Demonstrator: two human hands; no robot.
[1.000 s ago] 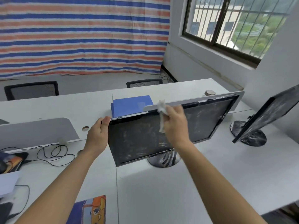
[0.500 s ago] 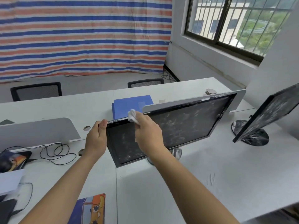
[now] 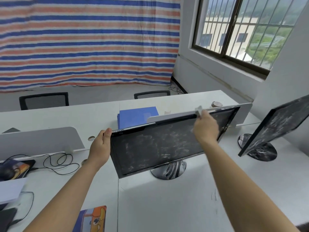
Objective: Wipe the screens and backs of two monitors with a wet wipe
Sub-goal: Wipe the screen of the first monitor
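Here, wet wipe (image 3: 199,109) pinched in right hand (image 3: 206,130) fingers at monitor (image 3: 158,148) top edge, left hand (image 3: 100,148) gripping its corner.

Bare desk (image 3: 167,206) before monitor (image 3: 158,148)

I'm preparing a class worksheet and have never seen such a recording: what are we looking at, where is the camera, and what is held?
No machine: a person works bare-handed, filmed by a camera on their head, so you see their own arms. The left hand grips the left edge of the near monitor. The right hand holds a wet wipe at its top edge. It looks smeared. A second monitor stands further right on the white desk; a black cable lies at left.
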